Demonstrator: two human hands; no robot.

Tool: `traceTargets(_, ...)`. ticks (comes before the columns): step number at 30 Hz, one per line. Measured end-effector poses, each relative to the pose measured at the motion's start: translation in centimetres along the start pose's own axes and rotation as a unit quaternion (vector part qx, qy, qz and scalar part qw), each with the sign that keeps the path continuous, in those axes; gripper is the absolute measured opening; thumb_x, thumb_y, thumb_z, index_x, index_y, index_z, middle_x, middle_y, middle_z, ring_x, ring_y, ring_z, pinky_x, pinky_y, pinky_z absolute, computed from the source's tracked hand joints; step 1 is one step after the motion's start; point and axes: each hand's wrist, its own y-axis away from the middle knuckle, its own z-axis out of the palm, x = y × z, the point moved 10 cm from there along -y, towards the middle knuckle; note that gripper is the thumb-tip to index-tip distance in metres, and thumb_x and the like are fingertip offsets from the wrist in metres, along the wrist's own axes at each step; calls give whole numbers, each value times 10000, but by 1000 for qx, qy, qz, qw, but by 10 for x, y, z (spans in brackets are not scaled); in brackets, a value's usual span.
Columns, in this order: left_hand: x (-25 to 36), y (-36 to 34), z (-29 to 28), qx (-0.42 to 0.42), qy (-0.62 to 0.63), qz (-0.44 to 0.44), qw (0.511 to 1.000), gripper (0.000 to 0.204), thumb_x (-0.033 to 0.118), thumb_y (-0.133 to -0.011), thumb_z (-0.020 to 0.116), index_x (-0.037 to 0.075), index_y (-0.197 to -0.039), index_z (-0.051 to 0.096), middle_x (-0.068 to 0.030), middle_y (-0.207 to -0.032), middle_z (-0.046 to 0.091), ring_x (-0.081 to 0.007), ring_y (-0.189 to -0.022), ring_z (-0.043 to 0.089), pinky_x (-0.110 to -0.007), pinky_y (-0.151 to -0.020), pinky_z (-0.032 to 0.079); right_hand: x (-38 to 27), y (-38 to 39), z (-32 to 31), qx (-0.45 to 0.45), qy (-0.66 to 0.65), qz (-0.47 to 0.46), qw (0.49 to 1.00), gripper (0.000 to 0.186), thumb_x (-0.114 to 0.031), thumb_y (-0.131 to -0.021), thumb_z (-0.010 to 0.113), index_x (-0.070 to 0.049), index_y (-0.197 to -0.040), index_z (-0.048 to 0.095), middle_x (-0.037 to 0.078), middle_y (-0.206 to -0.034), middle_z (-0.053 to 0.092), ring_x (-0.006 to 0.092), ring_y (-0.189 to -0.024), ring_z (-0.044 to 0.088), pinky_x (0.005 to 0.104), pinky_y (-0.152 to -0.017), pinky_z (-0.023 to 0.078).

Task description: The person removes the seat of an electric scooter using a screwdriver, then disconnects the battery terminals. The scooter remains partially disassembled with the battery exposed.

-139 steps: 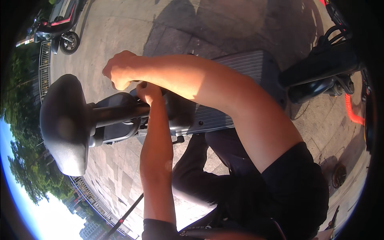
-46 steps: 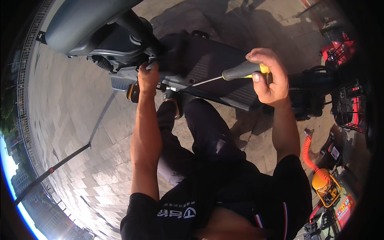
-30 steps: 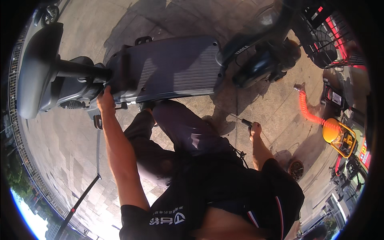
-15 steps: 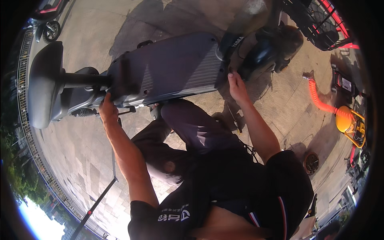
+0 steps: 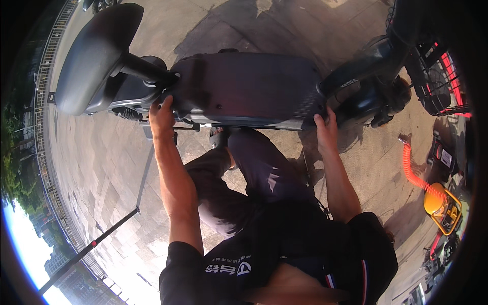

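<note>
A dark electric scooter stretches sideways before me, its broad footboard [image 5: 254, 86] facing up. At the footboard's left end, close to the base of the seat post [image 5: 145, 68], my left hand [image 5: 161, 119] is closed on the near edge. My right hand [image 5: 327, 132] grips the near right corner, thumb on top and the other fingers partly hidden. The black seat [image 5: 99, 58] rises at the left. On the right are the steering column [image 5: 356, 71] and the dark front fender [image 5: 353, 107].
At the right an orange coiled hose [image 5: 412, 168] runs to a yellow machine [image 5: 434, 198] with a tubular frame. A black basket [image 5: 432, 84] on a red frame stands at the upper right. Railings [image 5: 43, 96] curve along the left; a dark pole [image 5: 91, 246] slants at lower left.
The view has turned, so the scooter and both hands appear farther right. Both hands keep their places on the footboard edge.
</note>
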Motion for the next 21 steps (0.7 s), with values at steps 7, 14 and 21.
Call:
traceTargets(7, -9, 2, -7, 44, 5, 20, 999, 615, 184, -852, 730, -70, -1357, 487, 22, -626, 498, -58, -441, 399, -228, -395, 277, 1, -1, 3, 3, -71, -4, 997, 601, -23, -916, 604, 36, -1445, 325, 165, -1382, 488, 215, -1254, 486, 339, -1079, 372)
traceTargets(14, -19, 1, -15, 57, 63, -40, 996, 250, 232, -913, 639, 19, -1035, 594, 41, -528, 380, -66, -380, 338, -248, -338, 242, -75, 12, 20, -22, -123, -151, 981, 619, -15, -912, 615, 23, -1453, 317, 149, -1379, 473, 202, -1253, 476, 333, -1080, 367)
traceTargets(21, -17, 11, -5, 31, 123, -64, 990, 237, 258, -921, 662, 45, -997, 593, 42, -528, 374, -65, -381, 331, -238, -341, 228, -165, 20, 21, -5, -97, -240, 966, 589, 0, -922, 590, 45, -1455, 345, 146, -1390, 481, 201, -1266, 468, 349, -1110, 337)
